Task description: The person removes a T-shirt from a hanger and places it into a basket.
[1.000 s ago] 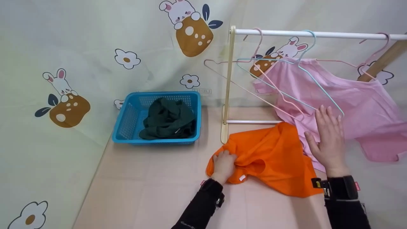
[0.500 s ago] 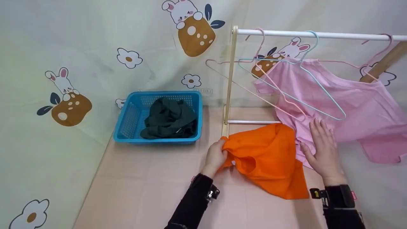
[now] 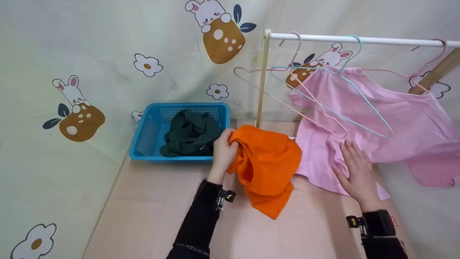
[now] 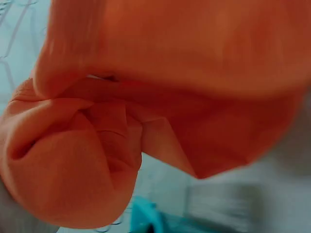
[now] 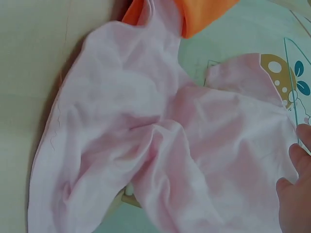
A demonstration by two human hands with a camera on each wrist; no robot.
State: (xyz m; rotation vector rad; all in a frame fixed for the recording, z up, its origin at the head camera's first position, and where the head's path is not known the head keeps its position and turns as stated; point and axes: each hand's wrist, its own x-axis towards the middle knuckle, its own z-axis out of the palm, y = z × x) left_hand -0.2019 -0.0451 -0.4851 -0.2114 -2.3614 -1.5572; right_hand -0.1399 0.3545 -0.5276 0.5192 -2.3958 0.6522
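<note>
An orange garment [image 3: 269, 158] hangs bunched from my left hand [image 3: 223, 153], which grips its left end beside the right side of the blue basket [image 3: 172, 158]. Orange cloth [image 4: 160, 48] fills most of the left wrist view and covers much of that hand. My right hand [image 3: 357, 174] has its fingers straight, in front of the pink shirt [image 3: 384, 111]; whether it touches the cloth I cannot tell. That shirt hangs from a pink hanger [image 3: 386, 71] at the right. In the right wrist view the pink shirt [image 5: 233, 150] spreads widely, the right hand at the edge.
Dark green cloth [image 3: 192, 133] lies heaped in the basket. A white rail [image 3: 323, 37] on a wooden post [image 3: 263, 79] carries another pink hanger [image 3: 280, 97] and a light blue hanger [image 3: 370, 104]. The pink shirt's lower end lies on the tabletop [image 3: 161, 208].
My left hand has lifted the orange garment and carried it left and up toward the basket, uncovering more of the pink shirt. My right hand has shifted slightly left and down.
</note>
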